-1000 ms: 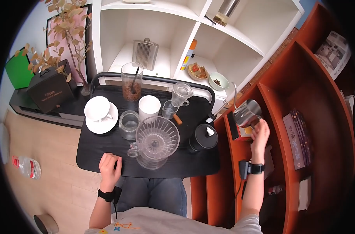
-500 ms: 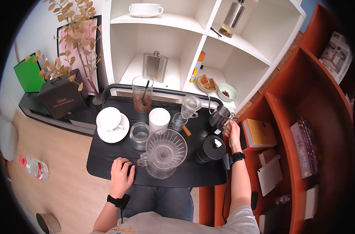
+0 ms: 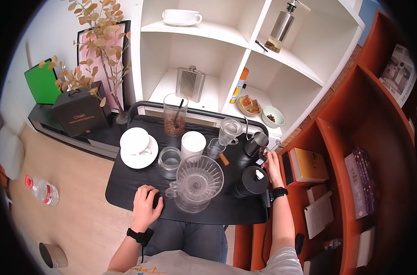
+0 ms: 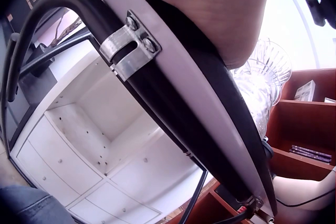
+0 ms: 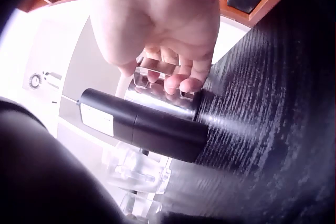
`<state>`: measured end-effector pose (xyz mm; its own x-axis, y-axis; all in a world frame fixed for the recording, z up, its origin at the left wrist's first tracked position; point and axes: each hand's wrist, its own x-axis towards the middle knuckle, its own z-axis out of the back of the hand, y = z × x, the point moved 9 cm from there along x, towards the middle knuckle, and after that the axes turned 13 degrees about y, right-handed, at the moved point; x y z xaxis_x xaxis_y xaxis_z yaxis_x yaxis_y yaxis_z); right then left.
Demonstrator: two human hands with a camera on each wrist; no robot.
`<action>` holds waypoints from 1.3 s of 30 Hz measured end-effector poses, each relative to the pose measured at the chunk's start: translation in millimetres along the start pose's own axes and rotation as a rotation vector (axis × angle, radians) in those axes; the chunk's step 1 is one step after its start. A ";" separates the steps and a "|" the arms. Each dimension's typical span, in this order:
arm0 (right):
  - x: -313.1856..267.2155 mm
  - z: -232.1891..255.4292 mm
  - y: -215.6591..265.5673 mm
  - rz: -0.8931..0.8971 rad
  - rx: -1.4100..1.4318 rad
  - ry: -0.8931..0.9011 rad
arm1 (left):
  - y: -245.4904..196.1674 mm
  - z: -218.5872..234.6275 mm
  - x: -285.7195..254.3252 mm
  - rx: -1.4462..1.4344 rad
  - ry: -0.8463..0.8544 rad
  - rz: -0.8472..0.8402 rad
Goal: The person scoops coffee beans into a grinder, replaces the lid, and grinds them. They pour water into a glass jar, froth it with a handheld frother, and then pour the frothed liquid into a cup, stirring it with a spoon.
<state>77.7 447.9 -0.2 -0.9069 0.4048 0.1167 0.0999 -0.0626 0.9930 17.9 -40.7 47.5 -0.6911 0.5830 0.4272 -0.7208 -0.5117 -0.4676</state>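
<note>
My right hand (image 3: 273, 167) grips the handle of a metal gooseneck kettle (image 3: 254, 145), which stands at the right end of the black tabletop (image 3: 126, 192). In the right wrist view, its fingers curl round the kettle's handle (image 5: 157, 66). Close beside lies a black handheld stick (image 5: 142, 124) with a white label, like a milk frother. My left hand (image 3: 147, 205) rests on the near left edge, fingers relaxed, holding nothing. To its right stands a ribbed glass dripper (image 3: 199, 170) on a glass server (image 3: 190, 206). A black lidded canister (image 3: 252, 181) sits in front of the kettle.
Behind the dripper stand a glass jar (image 3: 170, 164), a white canister (image 3: 193, 144), a white cup (image 3: 134, 140) on a saucer (image 3: 139, 160), a tumbler of brown beans (image 3: 174, 123), a small wooden-handled pitcher (image 3: 215, 149) and a glass jug (image 3: 230, 130). A red-brown bookshelf (image 3: 336, 137) borders the right.
My right hand has brought the kettle left from over the bookshelf and set it at the tabletop's right end. The left hand has shifted slightly along the near edge, and the view has tilted.
</note>
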 end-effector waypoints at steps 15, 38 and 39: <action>-177.5 -67.3 153.0 0.407 -0.753 -0.588 | -6.2 25.8 2.8 -0.364 -0.060 0.097; -162.3 -197.7 43.1 0.213 -0.370 -0.092 | -109.0 51.3 93.1 -0.137 0.173 -0.179; -162.4 -196.7 41.5 0.208 -0.365 -0.097 | -109.0 49.7 95.2 -0.144 0.181 -0.171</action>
<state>148.6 200.1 18.8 -0.8383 0.4323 0.3323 0.1096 -0.4633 0.8794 28.1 39.2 177.6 -0.5300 0.7631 0.3700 -0.8020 -0.3093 -0.5110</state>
